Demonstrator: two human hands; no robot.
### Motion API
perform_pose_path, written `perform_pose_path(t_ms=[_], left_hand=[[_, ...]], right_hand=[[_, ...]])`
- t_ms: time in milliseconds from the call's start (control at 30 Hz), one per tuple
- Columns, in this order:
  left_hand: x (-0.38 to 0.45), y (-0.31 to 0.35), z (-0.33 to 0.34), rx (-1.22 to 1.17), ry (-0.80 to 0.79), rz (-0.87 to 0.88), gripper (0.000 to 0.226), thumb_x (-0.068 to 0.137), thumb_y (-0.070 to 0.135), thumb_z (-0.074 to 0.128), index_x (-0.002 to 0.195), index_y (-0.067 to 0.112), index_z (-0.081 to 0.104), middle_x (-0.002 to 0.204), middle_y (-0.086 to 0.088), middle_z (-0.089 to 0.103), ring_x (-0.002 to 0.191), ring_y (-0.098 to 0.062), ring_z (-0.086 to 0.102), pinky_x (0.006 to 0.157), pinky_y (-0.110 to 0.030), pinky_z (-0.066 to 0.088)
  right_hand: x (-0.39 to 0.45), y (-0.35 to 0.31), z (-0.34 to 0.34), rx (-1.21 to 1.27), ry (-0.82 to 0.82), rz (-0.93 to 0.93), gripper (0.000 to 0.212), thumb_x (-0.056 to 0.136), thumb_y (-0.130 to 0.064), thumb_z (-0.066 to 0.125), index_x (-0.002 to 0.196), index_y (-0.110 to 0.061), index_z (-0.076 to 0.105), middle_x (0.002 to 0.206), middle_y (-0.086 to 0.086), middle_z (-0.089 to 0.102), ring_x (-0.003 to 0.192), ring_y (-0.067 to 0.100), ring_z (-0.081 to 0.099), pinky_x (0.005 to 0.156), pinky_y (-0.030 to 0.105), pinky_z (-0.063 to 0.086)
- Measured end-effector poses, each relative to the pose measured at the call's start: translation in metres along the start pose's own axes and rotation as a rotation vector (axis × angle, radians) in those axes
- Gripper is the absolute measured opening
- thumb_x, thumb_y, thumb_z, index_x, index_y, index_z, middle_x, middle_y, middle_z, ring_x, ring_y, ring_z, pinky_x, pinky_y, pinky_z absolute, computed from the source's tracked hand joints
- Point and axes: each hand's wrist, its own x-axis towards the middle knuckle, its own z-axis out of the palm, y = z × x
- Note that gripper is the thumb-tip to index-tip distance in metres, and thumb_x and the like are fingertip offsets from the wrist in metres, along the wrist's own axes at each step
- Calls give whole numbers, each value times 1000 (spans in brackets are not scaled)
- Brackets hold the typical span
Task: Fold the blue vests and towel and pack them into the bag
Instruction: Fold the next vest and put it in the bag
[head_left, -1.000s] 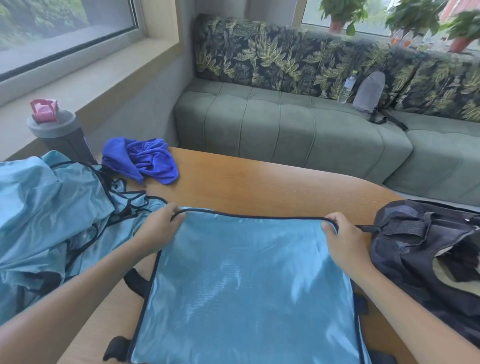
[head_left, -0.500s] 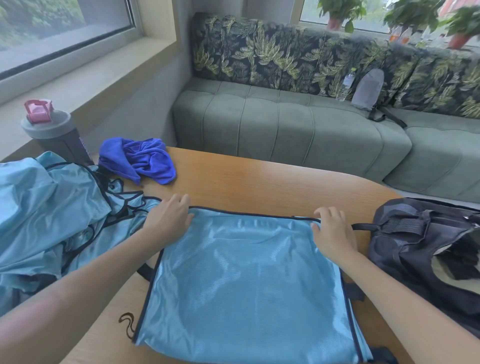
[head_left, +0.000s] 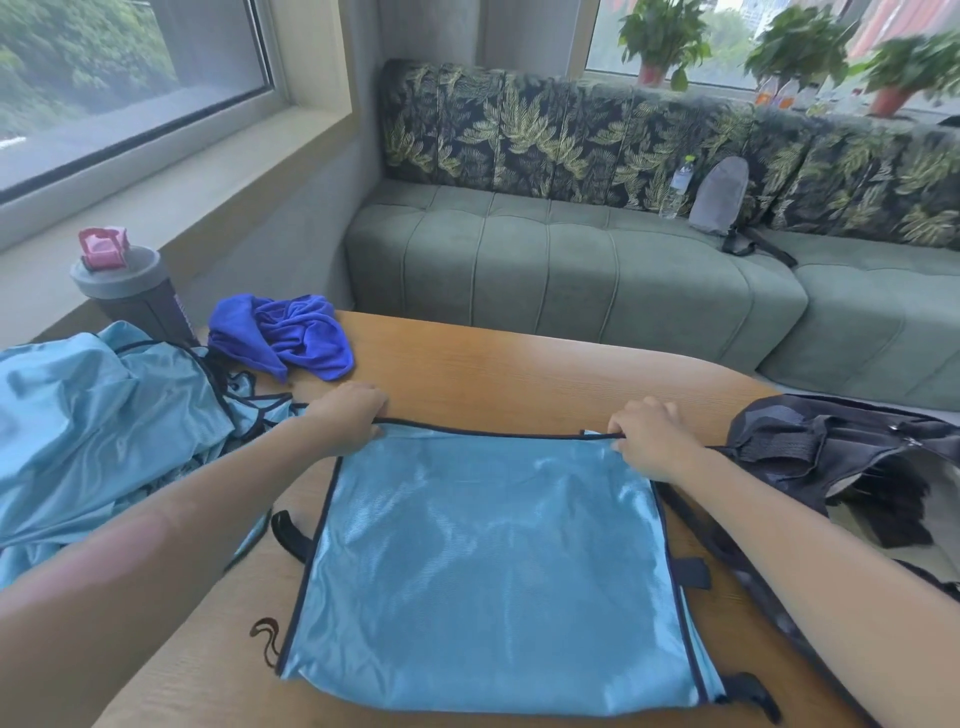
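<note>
Nearest on the desk (head_left: 519, 374), a shiny, dark-trimmed blue vest (head_left: 493, 571) lies flat. Left hand (head_left: 345, 421) and right hand (head_left: 649, 441) each pinch a far corner; fold evenly, edges aligned. Farther left, more vests (head_left: 93, 415) and crumpled towel (head_left: 291, 343) wait; bag (head_left: 831, 457) right.

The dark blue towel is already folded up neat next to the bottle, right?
Not quite. The head view shows the dark blue towel lying crumpled in a heap, not folded. It is next to the bottle, as you said.
</note>
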Motion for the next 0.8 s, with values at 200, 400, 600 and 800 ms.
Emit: perform_pose_path(t_ms=[200,400,600,800], left_hand=[[-33,-10,-72,-206,34,-41,28,87,23,76,81,19,49,87,-6,69,71,-20,65,63,-33,46],[-56,-21,-151,-452,217,4,24,88,13,75,84,18,52,84,-6,76,73,-20,76,81,-46,60],[-77,-13,-213,-458,522,74,19,89,13,74,92,18,56,91,-9,73,87,-32,67,81,-39,53],[-120,-4,-184,-511,720,147,15,92,8,71,94,17,59,84,4,69,75,-22,63,63,-19,44]], right_hand=[[-34,0,-98,150,73,6,9,86,-19,72,80,-12,72,83,5,65,86,27,61,74,33,46],[-48,3,-188,573,213,146,4,87,-3,77,87,-1,73,84,15,77,52,12,70,52,20,54],[-68,1,-244,550,553,106,3,93,-17,73,94,-14,73,99,5,70,93,23,63,82,32,48],[-104,-6,-208,648,706,26,8,92,-16,71,89,-23,70,90,-6,71,87,17,66,75,34,51]])
